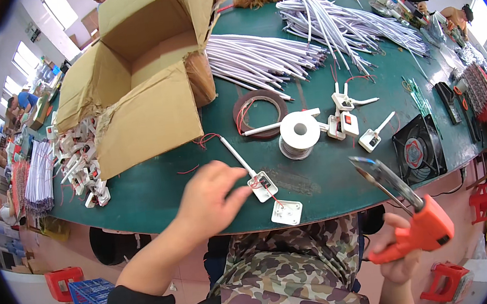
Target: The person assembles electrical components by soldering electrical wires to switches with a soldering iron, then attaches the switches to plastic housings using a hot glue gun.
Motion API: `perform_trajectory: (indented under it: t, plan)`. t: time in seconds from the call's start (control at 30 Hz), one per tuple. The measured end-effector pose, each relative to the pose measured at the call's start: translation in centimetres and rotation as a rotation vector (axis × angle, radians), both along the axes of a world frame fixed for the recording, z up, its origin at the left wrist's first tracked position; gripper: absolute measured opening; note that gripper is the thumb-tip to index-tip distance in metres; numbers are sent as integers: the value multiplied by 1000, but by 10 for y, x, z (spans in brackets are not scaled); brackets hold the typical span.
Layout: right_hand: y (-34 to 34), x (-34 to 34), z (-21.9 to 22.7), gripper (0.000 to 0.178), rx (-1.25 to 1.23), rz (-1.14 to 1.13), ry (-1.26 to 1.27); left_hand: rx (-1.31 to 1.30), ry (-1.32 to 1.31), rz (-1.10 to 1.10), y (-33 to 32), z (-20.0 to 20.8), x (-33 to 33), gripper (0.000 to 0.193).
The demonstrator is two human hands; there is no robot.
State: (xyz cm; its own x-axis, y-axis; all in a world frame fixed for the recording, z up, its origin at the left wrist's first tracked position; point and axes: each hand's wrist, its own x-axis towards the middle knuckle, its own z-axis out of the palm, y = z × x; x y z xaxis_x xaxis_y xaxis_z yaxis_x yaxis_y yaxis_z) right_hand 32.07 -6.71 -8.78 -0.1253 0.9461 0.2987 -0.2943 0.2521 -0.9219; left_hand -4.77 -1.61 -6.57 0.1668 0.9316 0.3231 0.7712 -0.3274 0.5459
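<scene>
My right hand (397,248) grips a red soldering gun (424,229) by its handle, above the table's front edge. Its long tip and a clear guard point up and left. My left hand (210,200) is beside a small white switch housing (263,185), thumb and forefinger apart at its left side. Whether they touch it I cannot tell. Inside the housing sit a dark part and thin red wires. A white sleeved cable (237,155) runs up from it, and a red wire joins it to a white square cover (287,211).
A solder spool (300,137) stands beside a brown tape roll (245,116). White switch pieces (344,123) and a black fan (418,150) lie to the right. White cable bundles (263,58) and an open cardboard box (147,108) occupy the far side. Several people work beyond.
</scene>
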Motion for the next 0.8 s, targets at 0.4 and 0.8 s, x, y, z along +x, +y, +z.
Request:
perform_trajectory:
  t: [0.4,0.8]
  plan:
    - [22,-71,-9,49,-170,130,261,-172,104,212,23,-21,23,31]
    - [21,-58,-12,50,-149,13,261,88,-247,56,15,6,34,15]
